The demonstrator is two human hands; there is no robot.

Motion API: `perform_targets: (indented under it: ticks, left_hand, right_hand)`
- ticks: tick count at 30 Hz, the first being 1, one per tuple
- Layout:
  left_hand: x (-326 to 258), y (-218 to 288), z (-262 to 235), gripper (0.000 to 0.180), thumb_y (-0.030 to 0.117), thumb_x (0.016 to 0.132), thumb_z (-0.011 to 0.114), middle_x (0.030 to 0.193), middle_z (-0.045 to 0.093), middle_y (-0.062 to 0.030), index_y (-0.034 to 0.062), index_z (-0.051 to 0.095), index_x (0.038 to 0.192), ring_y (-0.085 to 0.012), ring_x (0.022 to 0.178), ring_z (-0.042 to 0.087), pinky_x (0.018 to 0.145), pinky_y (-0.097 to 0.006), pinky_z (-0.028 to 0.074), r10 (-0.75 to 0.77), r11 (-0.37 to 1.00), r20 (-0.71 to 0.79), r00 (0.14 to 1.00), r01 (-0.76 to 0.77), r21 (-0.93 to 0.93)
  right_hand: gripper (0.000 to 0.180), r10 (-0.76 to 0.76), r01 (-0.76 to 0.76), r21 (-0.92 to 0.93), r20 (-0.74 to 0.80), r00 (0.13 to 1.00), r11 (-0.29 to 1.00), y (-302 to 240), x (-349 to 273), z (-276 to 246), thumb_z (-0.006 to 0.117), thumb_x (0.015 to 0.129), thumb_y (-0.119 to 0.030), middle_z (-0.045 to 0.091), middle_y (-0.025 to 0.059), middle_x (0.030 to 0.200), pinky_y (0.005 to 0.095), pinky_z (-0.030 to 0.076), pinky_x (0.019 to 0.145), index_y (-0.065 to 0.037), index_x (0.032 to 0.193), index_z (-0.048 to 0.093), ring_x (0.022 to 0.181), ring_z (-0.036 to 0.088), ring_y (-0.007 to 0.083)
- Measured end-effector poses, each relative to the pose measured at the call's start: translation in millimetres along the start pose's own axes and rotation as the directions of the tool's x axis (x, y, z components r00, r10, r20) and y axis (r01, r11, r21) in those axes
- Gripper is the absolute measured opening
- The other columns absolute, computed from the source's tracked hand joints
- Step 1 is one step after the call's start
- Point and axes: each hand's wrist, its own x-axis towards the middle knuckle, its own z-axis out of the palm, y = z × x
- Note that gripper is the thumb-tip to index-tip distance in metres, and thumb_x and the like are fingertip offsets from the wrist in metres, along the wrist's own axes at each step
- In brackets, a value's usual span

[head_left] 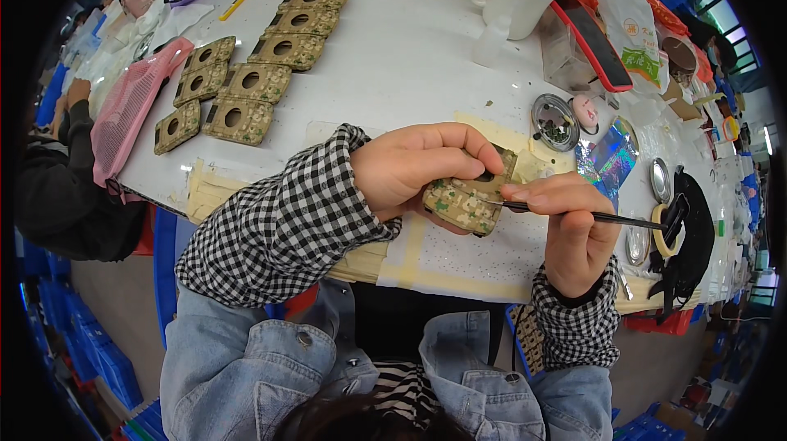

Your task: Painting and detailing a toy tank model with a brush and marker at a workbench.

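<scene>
My left hand [418,164] is closed around a small camouflage-patterned model tank hull [463,205], tilted above the table. Part of its round hole shows beneath my fingers. Between the thumb and fingers of my right hand [570,215] is a thin black pointed tool [627,219]. Its fine tip meets, or nearly meets, the hull's top face; whether it is a brush or tweezers I cannot tell. Several matching hulls [250,80] with round holes lie in slanting rows at the far left.
Beyond my right hand sit a round clear dish [557,123] with dark bits and a shiny holographic packet [608,154]. A white mug [516,2] and a red-cased phone [592,43] stand farther back. A pink mesh pouch [139,109] is at left, near another person's sleeve [78,150].
</scene>
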Motion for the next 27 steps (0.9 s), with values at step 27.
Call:
perform_targets:
  ticks: [27]
  left_hand:
    - [-2.5, 1.1, 1.6, 0.026, 0.005, 0.087, 0.057, 0.104, 0.056, -0.0128, -0.0008, 0.046, 0.110, -0.0216, 0.089, 0.063, 0.080, -0.036, 0.055, 0.027, 0.995, 0.027, 0.999, -0.029, 0.098]
  right_hand:
    - [0.036, -0.008, 0.008, -0.034, 0.002, 1.000, 0.999, -0.8, -0.4, 0.6, 0.048, 0.096, -0.030, 0.068, 0.0146, 0.091, 0.0328, 0.050, 0.078, 0.001, 0.092, 0.064, 0.088, 0.064, 0.0245]
